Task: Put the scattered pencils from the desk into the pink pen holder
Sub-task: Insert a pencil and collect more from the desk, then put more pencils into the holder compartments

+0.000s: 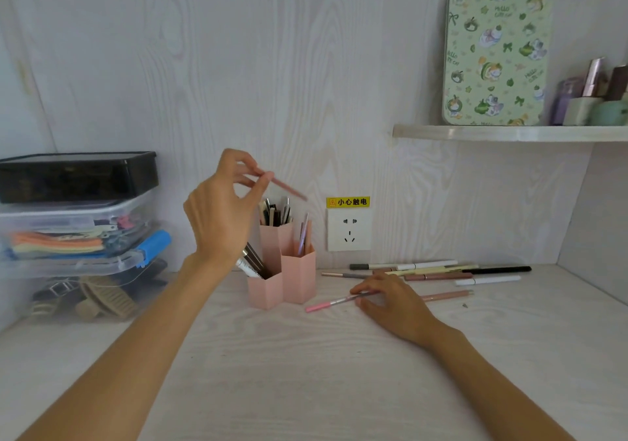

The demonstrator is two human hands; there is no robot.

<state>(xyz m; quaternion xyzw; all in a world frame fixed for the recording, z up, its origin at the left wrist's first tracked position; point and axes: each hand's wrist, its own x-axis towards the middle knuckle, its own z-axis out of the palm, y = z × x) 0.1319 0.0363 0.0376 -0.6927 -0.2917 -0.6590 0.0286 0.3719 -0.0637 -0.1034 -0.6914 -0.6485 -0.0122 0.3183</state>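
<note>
Currently the pink pen holder stands on the desk near the back wall, built of three joined hexagonal tubes of unequal height. Tall rear tube: several dark and silver pens, upright. Right tube: a few slim pink and lilac sticks, leaning. Low front tube: black and white pens, tilted left.

Left hand raised above the holder, thumb and fingertips pinched on one end of a dusty-pink pencil; its free end slopes down to the right, over the rear tube, slightly blurred.

Right hand rests on the desk just right of the holder, thumb and forefinger closed on a pink-and-grey pencil that lies flat, pink end toward the holder.

Loose pencils lie in a rough row behind the right hand: white, yellow, mauve, black, peach.

Far left: stacked clear storage boxes with a dark-lidded one on top, holding coloured items; contents not identifiable.
</note>
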